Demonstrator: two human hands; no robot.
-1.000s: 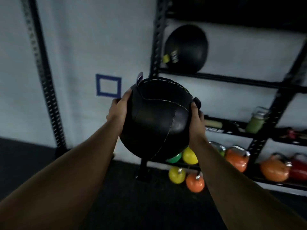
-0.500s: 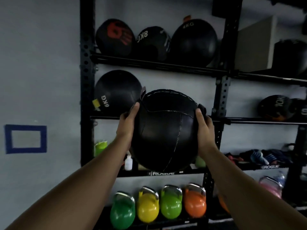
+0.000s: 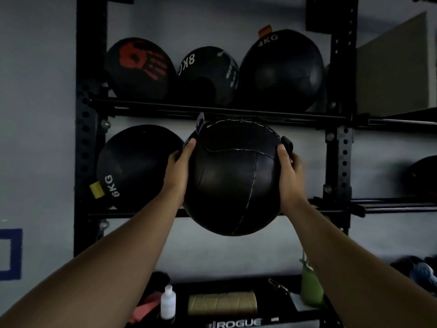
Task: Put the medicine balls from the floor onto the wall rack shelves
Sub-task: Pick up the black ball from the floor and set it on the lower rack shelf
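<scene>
I hold a black stitched medicine ball (image 3: 233, 178) out in front of me with both hands. My left hand (image 3: 177, 171) presses its left side and my right hand (image 3: 289, 174) its right side. The ball hangs at the level of the middle shelf (image 3: 390, 207) of the black wall rack (image 3: 86, 129), its lower part below the shelf bars. To its left on that shelf rests a 6KG ball (image 3: 134, 166). The shelf above carries a ball with a red handprint (image 3: 139, 67), an 8KG ball (image 3: 208, 74) and a 4KG ball (image 3: 281, 69).
Another dark ball (image 3: 423, 178) sits at the far right of the middle shelf. The lower shelf has a white bottle (image 3: 168, 304), a tan block (image 3: 222, 304), a green bottle (image 3: 311, 287) and clothing (image 3: 418, 271). A blue tape square (image 3: 14, 254) marks the wall at left.
The ball and both hands have risen from in front of the lower shelves to the middle shelf's level, closer to the rack. The view has tilted up; the kettlebells are out of sight.
</scene>
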